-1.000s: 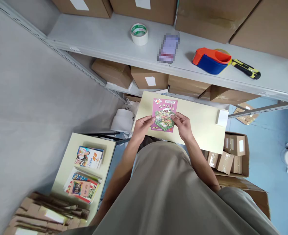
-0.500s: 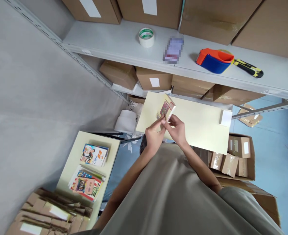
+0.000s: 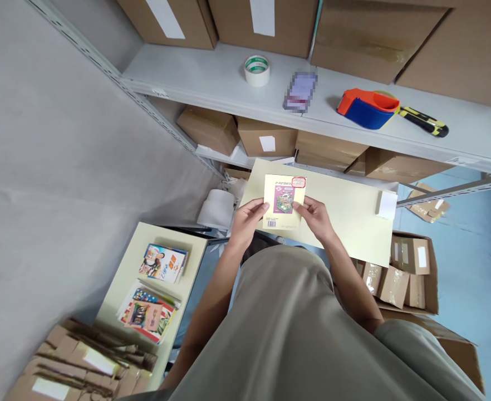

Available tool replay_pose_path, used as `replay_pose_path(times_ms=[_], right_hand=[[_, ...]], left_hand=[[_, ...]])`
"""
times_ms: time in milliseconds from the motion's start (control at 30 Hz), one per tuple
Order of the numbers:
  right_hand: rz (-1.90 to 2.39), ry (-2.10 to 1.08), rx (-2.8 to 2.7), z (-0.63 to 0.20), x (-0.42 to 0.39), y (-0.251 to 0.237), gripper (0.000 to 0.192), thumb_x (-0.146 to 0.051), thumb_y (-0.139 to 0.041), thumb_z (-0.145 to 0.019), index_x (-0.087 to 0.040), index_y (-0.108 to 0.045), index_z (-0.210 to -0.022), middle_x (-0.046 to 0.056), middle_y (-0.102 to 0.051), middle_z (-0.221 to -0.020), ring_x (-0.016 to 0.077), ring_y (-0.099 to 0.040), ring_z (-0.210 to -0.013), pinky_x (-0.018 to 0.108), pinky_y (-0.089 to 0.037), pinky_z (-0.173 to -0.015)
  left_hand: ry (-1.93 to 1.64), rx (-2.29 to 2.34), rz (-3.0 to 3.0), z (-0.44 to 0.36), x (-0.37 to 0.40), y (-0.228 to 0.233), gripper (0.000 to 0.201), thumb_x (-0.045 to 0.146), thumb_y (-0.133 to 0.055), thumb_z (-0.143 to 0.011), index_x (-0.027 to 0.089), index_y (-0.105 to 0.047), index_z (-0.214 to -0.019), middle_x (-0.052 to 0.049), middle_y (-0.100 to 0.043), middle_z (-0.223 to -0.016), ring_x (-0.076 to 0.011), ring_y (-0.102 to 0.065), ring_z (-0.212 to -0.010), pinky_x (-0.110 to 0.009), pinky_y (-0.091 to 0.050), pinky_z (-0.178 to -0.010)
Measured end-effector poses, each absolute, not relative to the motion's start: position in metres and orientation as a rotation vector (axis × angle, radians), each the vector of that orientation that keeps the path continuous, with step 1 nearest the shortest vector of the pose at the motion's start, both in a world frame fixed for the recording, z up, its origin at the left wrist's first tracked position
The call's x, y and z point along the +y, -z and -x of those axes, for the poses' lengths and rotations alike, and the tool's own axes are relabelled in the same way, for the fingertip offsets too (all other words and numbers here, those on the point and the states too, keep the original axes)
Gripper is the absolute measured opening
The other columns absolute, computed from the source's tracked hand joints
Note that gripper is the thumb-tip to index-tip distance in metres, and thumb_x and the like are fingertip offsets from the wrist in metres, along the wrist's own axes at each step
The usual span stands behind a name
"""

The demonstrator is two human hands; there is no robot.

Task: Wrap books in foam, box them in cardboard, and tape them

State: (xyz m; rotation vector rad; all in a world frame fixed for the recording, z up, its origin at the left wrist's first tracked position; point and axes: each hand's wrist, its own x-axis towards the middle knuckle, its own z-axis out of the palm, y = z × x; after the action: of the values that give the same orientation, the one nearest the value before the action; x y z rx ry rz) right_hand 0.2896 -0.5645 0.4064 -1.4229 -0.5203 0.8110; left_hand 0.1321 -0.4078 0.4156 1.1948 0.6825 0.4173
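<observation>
Stockroom: metal shelving (image 3: 212, 83) w/ cartons (image 3: 266, 136), tape dispenser (image 3: 368, 108).

On the grey shelf (image 3: 212, 78) at the top of the frame stand a tape roll (image 3: 256, 70), a red and blue tape dispenser (image 3: 368, 108) and, just right of it, a yellow and black knife (image 3: 424, 121). Brown boxes (image 3: 266, 136) sit below the shelf. At the lower left, a small table (image 3: 124, 278) carries colourful books (image 3: 149, 298).

Even, soft daylight fills the scene with only faint shadows under the shelf (image 3: 212, 83), focus is sharp at centre, wide-angle distortion bends the edges, and one small patch on the shelf is pixelated.
</observation>
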Motion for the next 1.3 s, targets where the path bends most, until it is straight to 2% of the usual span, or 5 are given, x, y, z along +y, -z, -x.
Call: replay_pose_path(times_ms=[233,500,733,1067,1300], right_hand=[[1.606,-0.562,-0.482,-0.261,-0.551,-0.410,0.071,-0.077,-0.085,-0.092,-0.025,-0.083,-0.140,0.015,-0.078,-0.152,0.0372,-0.079,-0.135,0.051,-0.071,-0.106],[1.449,-0.678,-0.507,-0.263,-0.543,-0.411,0.054,-0.074,-0.081,-0.094,-0.024,-0.087,-0.113,0.005,-0.087,-0.102,0.0267,-0.081,-0.094,0.039,-0.069,-0.084],[1.439,-0.776,-0.543,-0.284,-0.561,-0.408,0.056,-0.076,-0.087,-0.090,-0.023,-0.086,-0.107,0.002,-0.078,-0.081,0.0226,-0.072,-0.080,0.037,-0.063,-0.075],[1.434,-0.460,-0.792,-0.293,-0.552,-0.418,0.025,-0.062,-0.085,-0.099,-0.039,-0.094,-0.104,0.003,-0.086,-0.134,0.0308,-0.074,-0.142,0.059,-0.054,-0.130],[1.477,-0.420,-0.873,-0.293,-0.553,-0.425,0.023,-0.056,-0.075,-0.108,-0.043,-0.093,-0.110,0.001,-0.086,-0.137,0.0293,-0.074,-0.142,0.058,-0.055,-0.129]], left_hand=[[-0.645,0.758,-1.423,-0.135,-0.419,-0.410,0.050,0.065,-0.085,-0.098,0.020,-0.086,-0.119,-0.014,-0.088,-0.124,-0.0305,-0.084,-0.114,-0.046,-0.067,-0.106],[-0.681,0.583,-1.708,-0.129,-0.424,-0.410,0.047,0.052,-0.080,-0.103,0.027,-0.080,-0.142,-0.015,-0.074,-0.157,-0.0315,-0.074,-0.139,-0.045,-0.066,-0.108],[-0.484,0.679,-1.493,-0.121,-0.370,-0.388,0.056,0.063,-0.092,-0.085,0.020,-0.086,-0.120,-0.011,-0.087,-0.110,-0.0243,-0.079,-0.095,-0.034,-0.062,-0.083],[-0.715,0.478,-1.875,-0.115,-0.370,-0.427,0.025,0.050,-0.073,-0.104,0.026,-0.077,-0.100,-0.011,-0.082,-0.121,-0.0266,-0.074,-0.116,-0.037,-0.057,-0.088],[-0.746,0.456,-1.909,-0.110,-0.369,-0.432,0.017,0.041,-0.070,-0.106,0.027,-0.075,-0.098,-0.010,-0.083,-0.122,-0.0286,-0.074,-0.118,-0.042,-0.057,-0.092]])
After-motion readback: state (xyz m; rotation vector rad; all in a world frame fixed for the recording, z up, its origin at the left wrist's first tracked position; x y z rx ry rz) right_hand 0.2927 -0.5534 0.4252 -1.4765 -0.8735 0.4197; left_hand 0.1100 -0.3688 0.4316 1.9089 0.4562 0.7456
